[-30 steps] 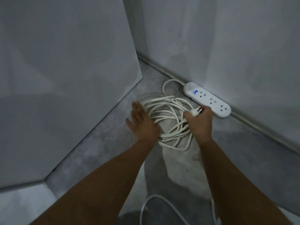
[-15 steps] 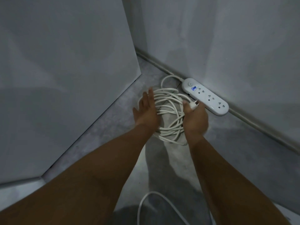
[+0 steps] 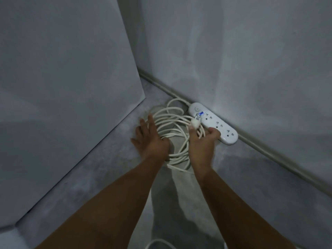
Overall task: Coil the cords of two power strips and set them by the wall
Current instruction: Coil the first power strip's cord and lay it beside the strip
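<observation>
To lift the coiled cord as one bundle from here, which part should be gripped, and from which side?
Probably the near edge of the coiled cord, where the loops lie bunched closely: come from above on the person's side and hook fingers under all strands. The far loops fan apart, and the power strip and wall crowd the right.

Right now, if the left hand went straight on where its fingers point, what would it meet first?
Likely the far loops of the coiled cord, just ahead of the left hand; beyond them floor, then the wall. Depth is unclear.
</observation>
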